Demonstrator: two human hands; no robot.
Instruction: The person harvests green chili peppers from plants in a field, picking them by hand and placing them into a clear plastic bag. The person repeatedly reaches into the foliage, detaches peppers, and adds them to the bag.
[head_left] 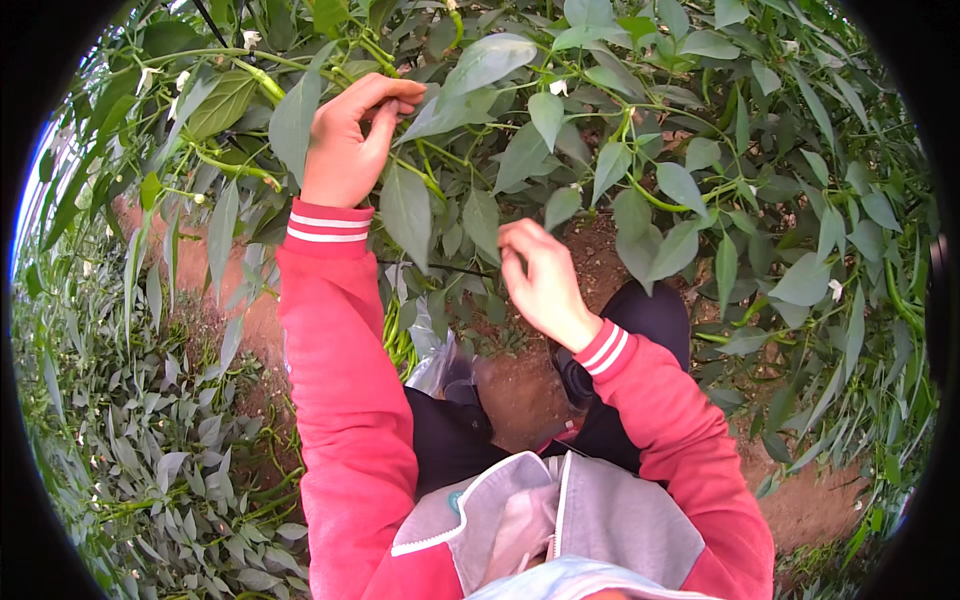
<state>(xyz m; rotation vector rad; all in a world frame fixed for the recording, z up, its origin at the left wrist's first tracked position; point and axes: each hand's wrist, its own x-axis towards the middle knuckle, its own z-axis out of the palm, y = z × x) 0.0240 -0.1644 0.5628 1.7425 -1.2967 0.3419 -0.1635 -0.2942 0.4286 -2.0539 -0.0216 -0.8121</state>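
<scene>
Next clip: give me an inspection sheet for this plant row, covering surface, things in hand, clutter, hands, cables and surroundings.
Surface: bare reddish-brown soil between the plants.
Things in hand: left hand raised into the pepper plant, fingers curled around a leaf stem; long green peppers hang beside it.
Clutter: clear plastic bag by the knees, green peppers showing at its mouth.
Hands: right hand lower, fingers bent, below the leaves; whether it holds anything cannot be told. Both sleeves red with white-striped cuffs.
Cables: thin dark line running level between the hands; cannot tell if cord or hose.
Surroundings: dense green foliage on all sides, small white flowers.
</scene>
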